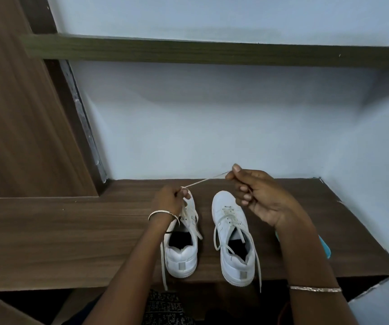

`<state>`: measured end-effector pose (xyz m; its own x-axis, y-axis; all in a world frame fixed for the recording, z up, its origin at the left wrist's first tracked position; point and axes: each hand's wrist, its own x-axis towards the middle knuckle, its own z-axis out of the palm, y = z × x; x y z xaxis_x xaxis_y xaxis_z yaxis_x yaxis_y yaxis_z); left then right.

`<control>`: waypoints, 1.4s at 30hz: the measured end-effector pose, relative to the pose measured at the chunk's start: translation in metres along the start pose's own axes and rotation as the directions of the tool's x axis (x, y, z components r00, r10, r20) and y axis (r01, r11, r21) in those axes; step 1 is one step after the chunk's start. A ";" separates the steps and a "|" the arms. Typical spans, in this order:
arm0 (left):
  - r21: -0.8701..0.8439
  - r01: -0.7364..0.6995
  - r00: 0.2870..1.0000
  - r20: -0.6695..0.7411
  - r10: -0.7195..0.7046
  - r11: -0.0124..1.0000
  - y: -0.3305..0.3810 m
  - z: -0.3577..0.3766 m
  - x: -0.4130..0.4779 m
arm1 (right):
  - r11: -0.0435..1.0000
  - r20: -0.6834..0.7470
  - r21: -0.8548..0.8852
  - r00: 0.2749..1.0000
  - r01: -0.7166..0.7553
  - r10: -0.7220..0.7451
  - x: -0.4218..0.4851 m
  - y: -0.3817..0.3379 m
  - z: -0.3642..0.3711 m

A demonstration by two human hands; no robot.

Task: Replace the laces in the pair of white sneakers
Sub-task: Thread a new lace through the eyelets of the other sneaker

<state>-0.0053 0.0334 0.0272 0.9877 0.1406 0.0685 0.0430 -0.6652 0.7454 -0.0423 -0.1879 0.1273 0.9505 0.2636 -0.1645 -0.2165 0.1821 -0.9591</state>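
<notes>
Two white sneakers stand side by side on a brown wooden table (71, 235), heels toward me. My left hand (169, 199) rests over the toe end of the left sneaker (183, 256) and pinches its off-white lace (203, 181). That lace runs taut up and to the right into my right hand (259, 195), which pinches its end between thumb and forefinger above the right sneaker (232, 231). The right sneaker is laced, with loose lace ends hanging down both its sides. One lace end of the left sneaker hangs over the table's front edge.
A pale blue wall stands right behind the table, with a dark wooden shelf (212, 52) above. A brown wooden panel (19, 113) rises at the left. A turquoise object (325, 247) lies on the table behind my right forearm.
</notes>
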 end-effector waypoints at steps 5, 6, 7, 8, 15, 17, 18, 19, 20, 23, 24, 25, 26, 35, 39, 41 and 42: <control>0.047 0.113 0.994 0.003 -0.114 0.992 -0.022 0.004 0.003 | 0.978 -0.024 0.207 0.999 -0.028 0.034 0.008 0.008 -0.014; 0.049 0.111 0.994 0.013 -0.112 0.993 -0.025 0.006 0.004 | 0.975 -0.001 0.221 1.000 -0.024 0.025 0.009 0.011 -0.015; 0.039 0.111 0.994 0.015 -0.112 0.993 -0.028 0.007 0.005 | 0.972 0.017 0.235 1.000 -0.005 0.001 0.009 0.014 -0.015; -0.005 0.112 0.994 0.007 -0.112 0.994 -0.031 0.009 0.005 | 0.967 0.015 0.252 0.999 0.027 -0.032 0.011 0.016 -0.015; -0.385 0.251 0.849 -0.354 -0.393 0.888 -0.045 -0.008 -0.015 | 0.844 -0.332 0.372 0.905 0.386 -0.268 0.025 0.032 -0.009; -0.377 0.273 0.834 -0.366 -0.413 0.885 -0.040 -0.006 -0.022 | 0.814 -0.354 0.402 0.891 0.419 -0.284 0.031 0.039 -0.001; -0.370 0.255 0.854 -0.347 -0.387 0.893 -0.041 -0.002 -0.024 | 0.825 -0.355 0.387 0.892 0.412 -0.280 0.036 0.045 0.005; -0.364 0.230 0.879 -0.320 -0.353 0.902 -0.039 0.004 -0.024 | 0.841 -0.349 0.366 0.896 0.399 -0.274 0.041 0.053 0.011; -0.355 0.211 0.899 -0.296 -0.324 0.911 -0.040 0.010 -0.023 | 0.861 -0.337 0.344 0.905 0.375 -0.259 0.047 0.063 0.018; -0.246 0.234 0.929 -0.229 -0.290 0.941 -0.041 0.028 -0.019 | 0.915 -0.296 0.293 0.936 0.277 -0.189 0.062 0.097 0.033; -0.147 0.238 0.941 -0.211 -0.266 0.960 -0.042 0.033 -0.019 | 0.926 -0.285 0.286 0.944 0.247 -0.164 0.067 0.108 0.036; -0.056 0.239 0.949 -0.196 -0.245 0.969 -0.044 0.038 -0.018 | 0.935 -0.272 0.280 0.952 0.218 -0.140 0.073 0.119 0.038; 0.000 0.227 0.954 -0.202 -0.223 0.974 -0.044 0.040 -0.018 | 0.943 -0.263 0.270 0.957 0.193 -0.121 0.077 0.129 0.040; 0.217 0.363 0.920 -0.234 -0.313 0.906 -0.044 0.042 -0.003 | 0.987 -0.316 -0.089 0.936 0.133 -0.154 0.123 0.182 0.047; 0.190 0.401 0.913 -0.160 -0.375 0.896 -0.044 0.037 -0.003 | 0.974 -0.361 -0.183 0.912 0.135 -0.194 0.127 0.184 0.050; 0.137 0.378 0.923 -0.130 -0.362 0.916 -0.043 0.033 -0.004 | 0.964 -0.373 -0.220 0.900 0.150 -0.225 0.126 0.184 0.052; 0.118 0.367 0.928 -0.118 -0.354 0.923 -0.043 0.030 -0.004 | 0.960 -0.379 -0.231 0.895 0.155 -0.236 0.126 0.184 0.051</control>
<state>-0.0066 0.0399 -0.0251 0.8834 0.4523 -0.1223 0.4199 -0.6486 0.6348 0.0264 -0.0725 -0.0577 0.9861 -0.1658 -0.0083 -0.0089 -0.0032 -1.0000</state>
